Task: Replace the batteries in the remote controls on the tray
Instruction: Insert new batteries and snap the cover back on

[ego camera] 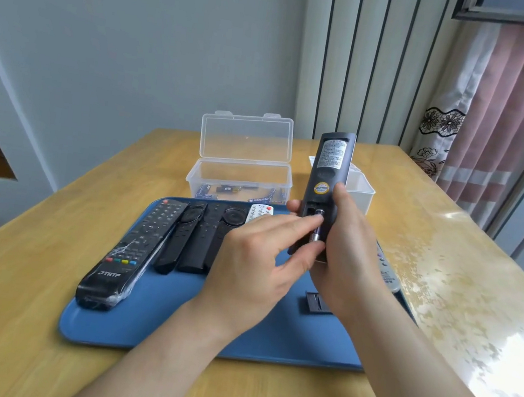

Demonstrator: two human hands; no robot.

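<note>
My right hand (pixel 349 249) grips a dark grey remote (pixel 327 170) upright above the blue tray (pixel 170 326), its back facing me and the battery bay uncovered. My left hand (pixel 259 258) pinches a battery (pixel 316 230) in that bay between index finger and thumb. The remote's loose battery cover (pixel 315 302) lies on the tray near my right wrist. On the tray's left lie a large black remote in plastic wrap (pixel 132 251), two slim black remotes (pixel 192 239) and a small white remote (pixel 260 213). A grey remote (pixel 389 275) shows at the tray's right edge.
An open clear plastic box (pixel 240 178) with several blue batteries stands behind the tray, lid raised. A white container (pixel 360 188) sits behind the held remote. The wooden table (pixel 22 316) meets a wall at the back, with curtains on the right.
</note>
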